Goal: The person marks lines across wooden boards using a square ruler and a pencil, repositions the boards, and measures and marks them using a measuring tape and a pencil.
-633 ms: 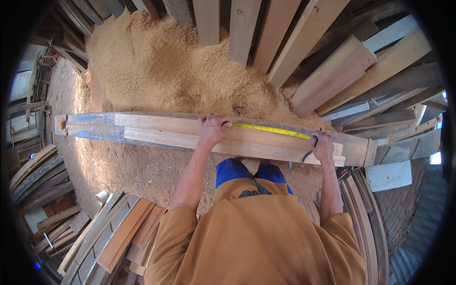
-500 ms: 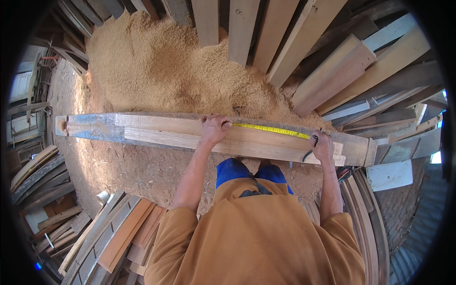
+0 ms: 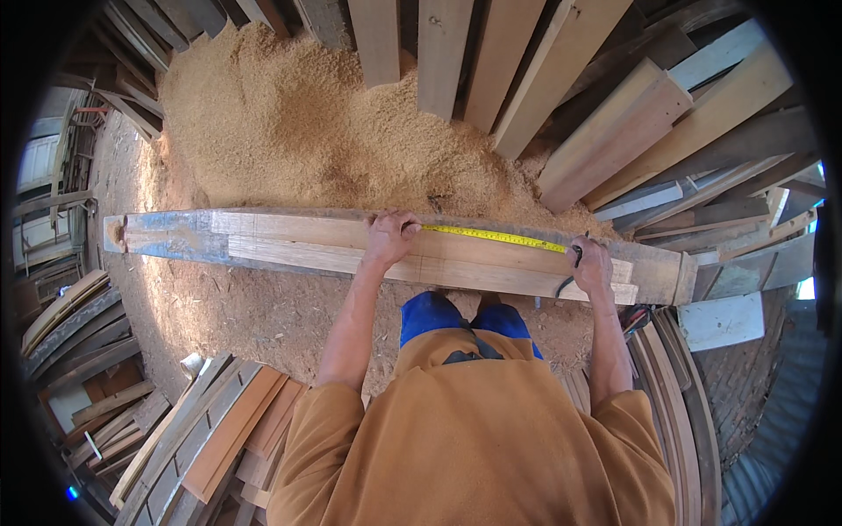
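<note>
A yellow tape measure (image 3: 493, 236) is stretched along the upper of two pale wooden boards (image 3: 307, 232) lying side by side on a long workbench. My left hand (image 3: 392, 237) pinches the tape's left end against the board. Closed round the tape's case is my right hand (image 3: 591, 265), near the boards' right end; the case is mostly hidden by the fingers. A dark strap (image 3: 564, 287) hangs below that hand over the lower board (image 3: 491, 277). Faint lines cross the boards just right of my left hand.
The workbench (image 3: 184, 235) has worn blue paint on its left. Beyond it lies a heap of sawdust (image 3: 289, 114). Thick timbers (image 3: 445, 61) lean at the back and right. Stacked planks (image 3: 232, 430) lie at lower left, more planks (image 3: 680, 386) at lower right, beside a white panel (image 3: 721, 322).
Both hands and the stretched tape have shifted very slightly left along the boards. The grip of each hand stays the same.
</note>
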The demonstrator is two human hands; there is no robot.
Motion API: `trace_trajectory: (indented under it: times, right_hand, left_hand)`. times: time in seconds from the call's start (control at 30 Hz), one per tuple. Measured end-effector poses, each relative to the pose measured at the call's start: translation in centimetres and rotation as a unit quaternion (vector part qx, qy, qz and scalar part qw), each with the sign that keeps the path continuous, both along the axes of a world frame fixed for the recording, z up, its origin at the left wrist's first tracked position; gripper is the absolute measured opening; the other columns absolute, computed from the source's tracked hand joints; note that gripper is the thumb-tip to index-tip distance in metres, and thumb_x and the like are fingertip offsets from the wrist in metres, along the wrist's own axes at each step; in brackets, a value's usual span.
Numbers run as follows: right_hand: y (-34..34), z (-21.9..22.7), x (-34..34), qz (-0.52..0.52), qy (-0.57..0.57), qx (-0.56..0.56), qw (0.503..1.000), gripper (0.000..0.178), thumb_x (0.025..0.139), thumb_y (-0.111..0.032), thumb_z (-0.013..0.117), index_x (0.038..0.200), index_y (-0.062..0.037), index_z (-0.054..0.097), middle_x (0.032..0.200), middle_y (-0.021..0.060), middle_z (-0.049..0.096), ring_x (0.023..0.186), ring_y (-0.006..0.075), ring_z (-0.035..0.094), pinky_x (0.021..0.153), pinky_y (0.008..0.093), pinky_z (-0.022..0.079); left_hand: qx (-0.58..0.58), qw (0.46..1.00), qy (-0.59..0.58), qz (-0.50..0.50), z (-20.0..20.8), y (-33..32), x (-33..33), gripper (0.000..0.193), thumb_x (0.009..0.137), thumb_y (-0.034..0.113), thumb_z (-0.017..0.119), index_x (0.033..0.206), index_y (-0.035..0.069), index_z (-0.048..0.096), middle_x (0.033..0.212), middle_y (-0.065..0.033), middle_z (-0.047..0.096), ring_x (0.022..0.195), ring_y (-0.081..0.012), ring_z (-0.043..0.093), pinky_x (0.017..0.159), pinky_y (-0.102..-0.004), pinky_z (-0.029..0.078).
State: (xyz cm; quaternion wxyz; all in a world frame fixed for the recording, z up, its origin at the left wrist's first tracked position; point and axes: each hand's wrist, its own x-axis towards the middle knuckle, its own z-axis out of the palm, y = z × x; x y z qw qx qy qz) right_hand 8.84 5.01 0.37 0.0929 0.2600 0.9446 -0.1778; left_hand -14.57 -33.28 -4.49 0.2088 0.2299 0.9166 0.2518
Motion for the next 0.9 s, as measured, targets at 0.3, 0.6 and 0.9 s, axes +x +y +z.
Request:
trace_trajectory:
  times: [0.3,0.6,0.9]
  right_hand:
    - [-0.01,0.12,0.04,-0.002,0.015,-0.011,1.0,0.013,0.087,-0.018,0.072,0.094,-0.0084,0.069,0.092,0.0194,0.071,0.089,0.0439,0.065,0.085,0.0521,0.05]
    - [0.14,-0.02,-0.07,-0.011,-0.016,-0.014,1.0,0.015,0.087,-0.02,0.074,0.097,-0.0083,0.07,0.095,0.0183,0.071,0.093,0.0425,0.065,0.086,0.0526,0.05]
    - [-0.02,-0.12,-0.05,-0.009,-0.014,-0.017,1.0,0.015,0.088,-0.021,0.074,0.096,-0.0086,0.07,0.094,0.0178,0.071,0.092,0.0426,0.065,0.088,0.052,0.049]
  left_hand:
    - [-0.015,1.0,-0.015,-0.015,-0.49,-0.22,-0.19,0.015,0.093,0.036,0.072,0.099,0.024,0.077,0.102,-0.004,0.074,0.114,-0.0302,0.063,0.099,-0.0574,0.037]
    - [0.003,1.0,0.009,-0.013,-0.78,-0.28,-0.11,0.012,0.091,0.03,0.075,0.097,0.02,0.077,0.098,-0.0019,0.075,0.104,-0.0262,0.067,0.101,-0.0522,0.036]
    - [-0.003,1.0,-0.001,-0.013,-0.51,-0.44,-0.25,0.012,0.091,0.03,0.075,0.097,0.02,0.078,0.096,-0.0022,0.073,0.105,-0.0266,0.066,0.1,-0.0522,0.036]
